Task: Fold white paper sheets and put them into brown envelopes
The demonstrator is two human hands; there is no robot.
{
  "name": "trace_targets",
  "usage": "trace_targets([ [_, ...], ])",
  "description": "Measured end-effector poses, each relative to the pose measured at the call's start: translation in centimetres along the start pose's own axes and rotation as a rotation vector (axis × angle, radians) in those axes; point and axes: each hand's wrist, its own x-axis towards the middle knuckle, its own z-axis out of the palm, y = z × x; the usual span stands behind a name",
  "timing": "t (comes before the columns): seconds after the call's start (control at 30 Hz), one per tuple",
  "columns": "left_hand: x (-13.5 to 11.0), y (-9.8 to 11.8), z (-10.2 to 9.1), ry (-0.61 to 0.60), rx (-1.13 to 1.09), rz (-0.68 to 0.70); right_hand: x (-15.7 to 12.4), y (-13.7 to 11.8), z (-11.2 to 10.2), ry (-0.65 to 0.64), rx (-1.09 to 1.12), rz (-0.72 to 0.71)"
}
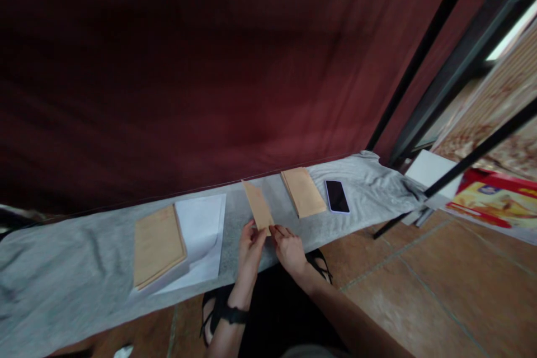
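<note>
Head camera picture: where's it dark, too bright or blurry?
Head view: the dark red hanging cloth goes nearly black at upper left; same view, a bright white strip glares at upper right; same view, the red-and-yellow printed box looks blurred.

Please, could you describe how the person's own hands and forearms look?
The left hand and right hand are bare, without gloves. A black wristband circles the left wrist; the right wrist shows nothing worn. No sleeve covers the visible forearms.
</note>
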Motion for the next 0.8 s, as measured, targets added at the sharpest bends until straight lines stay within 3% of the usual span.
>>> trace_targets([
  [0.07,-0.3,0.5,0.3,-0.008,-0.039,-0.022,0.8,0.2,0.0,0.079,0.352,0.16],
  [0.17,-0.4,-0.1,0.3,0.074,-0.047,-0.117,1.6,0.6,0.3,0.169,0.825,0.413],
  [0.3,-0.6,-1.9,0.4,0.06,-0.055,-0.236,1.3,0.7,0.8,0.148,1.035,0.513],
  [0.4,-0.6,-2.6,0.7,-0.023,-0.079,-0.25,0.5,0.5,1.0,0.088,1.305,0.621],
  [0.47,-0.2,-2.6,0.7,-0.035,0.031,-0.217,0.0,0.5,1.1,0.008,1.436,0.682],
  [0.57,0.9,-2.2,-0.1,-0.037,0.394,-0.132,-0.6,0.9,1.3,-0.121,1.437,0.71],
  [0.67,1.9,-1.5,-1.4,-0.042,0.609,-0.088,-1.1,1.5,1.1,-0.22,1.179,0.641],
  [0.8,1.5,-0.9,-2.1,-0.022,0.838,-0.047,-1.8,2.1,0.3,-0.07,0.521,0.187],
])
